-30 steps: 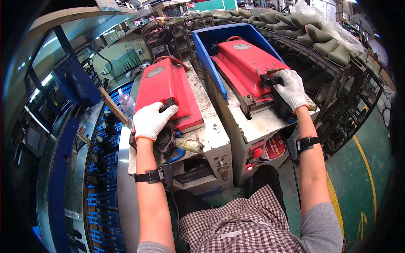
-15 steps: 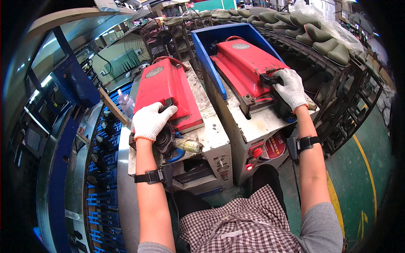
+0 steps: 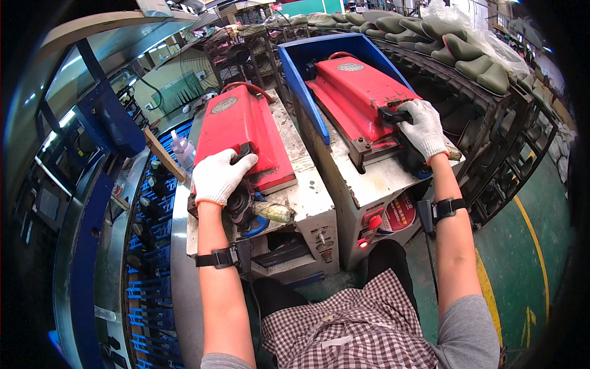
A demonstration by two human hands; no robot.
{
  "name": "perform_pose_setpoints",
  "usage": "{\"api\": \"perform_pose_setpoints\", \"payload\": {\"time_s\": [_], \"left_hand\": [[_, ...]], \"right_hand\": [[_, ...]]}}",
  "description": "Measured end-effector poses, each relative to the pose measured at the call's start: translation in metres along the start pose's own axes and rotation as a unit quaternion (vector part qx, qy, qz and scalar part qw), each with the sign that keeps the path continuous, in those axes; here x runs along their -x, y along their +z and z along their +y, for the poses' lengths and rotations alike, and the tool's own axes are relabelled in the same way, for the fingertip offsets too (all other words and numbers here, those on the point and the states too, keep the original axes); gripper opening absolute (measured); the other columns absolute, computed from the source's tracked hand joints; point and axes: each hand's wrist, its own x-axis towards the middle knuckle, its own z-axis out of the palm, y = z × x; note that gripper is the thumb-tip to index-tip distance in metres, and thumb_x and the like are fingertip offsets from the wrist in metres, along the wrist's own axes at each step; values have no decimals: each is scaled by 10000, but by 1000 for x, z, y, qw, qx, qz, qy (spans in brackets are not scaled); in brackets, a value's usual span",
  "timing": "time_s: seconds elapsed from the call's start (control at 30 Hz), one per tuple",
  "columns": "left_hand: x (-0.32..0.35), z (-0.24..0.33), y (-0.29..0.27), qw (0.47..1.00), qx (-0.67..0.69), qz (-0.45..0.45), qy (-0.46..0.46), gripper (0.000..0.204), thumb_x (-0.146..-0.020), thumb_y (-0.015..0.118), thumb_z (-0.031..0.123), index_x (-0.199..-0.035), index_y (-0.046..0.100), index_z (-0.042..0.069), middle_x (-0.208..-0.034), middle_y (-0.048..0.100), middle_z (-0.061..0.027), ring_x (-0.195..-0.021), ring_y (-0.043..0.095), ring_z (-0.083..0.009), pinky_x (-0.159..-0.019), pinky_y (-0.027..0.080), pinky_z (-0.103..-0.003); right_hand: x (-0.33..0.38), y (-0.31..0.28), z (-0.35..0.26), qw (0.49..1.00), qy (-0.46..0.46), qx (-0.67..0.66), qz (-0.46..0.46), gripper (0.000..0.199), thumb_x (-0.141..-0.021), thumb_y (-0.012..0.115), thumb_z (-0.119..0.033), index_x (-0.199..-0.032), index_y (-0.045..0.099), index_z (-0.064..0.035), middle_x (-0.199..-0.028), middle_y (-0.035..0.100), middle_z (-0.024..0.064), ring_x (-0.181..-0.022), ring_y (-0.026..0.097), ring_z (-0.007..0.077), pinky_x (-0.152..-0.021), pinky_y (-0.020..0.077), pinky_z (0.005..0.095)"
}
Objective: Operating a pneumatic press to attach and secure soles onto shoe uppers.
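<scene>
Two machines with red metal covers stand side by side in front of me. My left hand (image 3: 222, 176), in a white knit glove, is closed around the black handle (image 3: 244, 150) at the near end of the left red cover (image 3: 243, 132). On the right red cover (image 3: 356, 86), my right hand (image 3: 422, 127), gloved the same way, grips a black handle (image 3: 393, 115) at its near corner. Below my left hand, a worn, wrapped lever grip (image 3: 273, 212) sticks out toward the right. Both covers lie lowered on their white machine bodies.
A blue guard (image 3: 304, 92) surrounds the right machine's far part. A red knob (image 3: 373, 221) and a lit red switch (image 3: 363, 243) sit on its front. At the right stands a rack (image 3: 491, 160) piled with dark green shoe-shaped pieces (image 3: 470, 58). A conveyor with blue slats (image 3: 150, 295) runs along the left, beside a bottle (image 3: 183, 149).
</scene>
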Motion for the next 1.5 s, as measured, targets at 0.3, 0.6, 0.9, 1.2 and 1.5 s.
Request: {"api": "perform_pose_setpoints", "payload": {"time_s": [0.3,0.6,0.9,1.2,1.5], "left_hand": [[-1,-2,1,1000,-8,2,5,576,-844,683,670,-856,769,101,-799,732,-147,-805,729,-328,-726,536,-401],[0,-2,1,1000,5,7,6,564,-840,697,659,-843,767,100,-789,729,-150,-793,729,-327,-720,536,-400],[1,0,0,1000,2,-4,7,558,-871,684,650,-859,746,95,-764,696,-149,-751,697,-318,-690,502,-397],[-1,-1,1,1000,-3,6,3,563,-833,705,655,-833,764,95,-777,730,-147,-772,730,-320,-700,535,-398],[1,-1,0,1000,0,-4,3,562,-874,674,657,-861,750,100,-771,703,-145,-768,704,-317,-705,510,-398]], "right_hand": [[1,1,0,1000,-8,3,16,252,-744,740,-160,-995,747,-131,-988,706,84,-1054,656,318,-962,514,453],[1,2,1,1000,-8,2,14,258,-743,753,-162,-1000,748,-131,-997,708,82,-1059,657,314,-965,513,447],[1,1,1,1000,-4,8,9,261,-744,766,-169,-1002,750,-131,-999,710,84,-1059,658,314,-963,514,448],[0,0,-1,1000,-3,4,6,268,-749,760,-165,-1015,752,-128,-1009,712,86,-1069,658,312,-977,513,445],[1,1,1,1000,-5,2,8,275,-743,760,-162,-1015,750,-129,-1015,712,85,-1075,655,313,-979,513,447]]}}
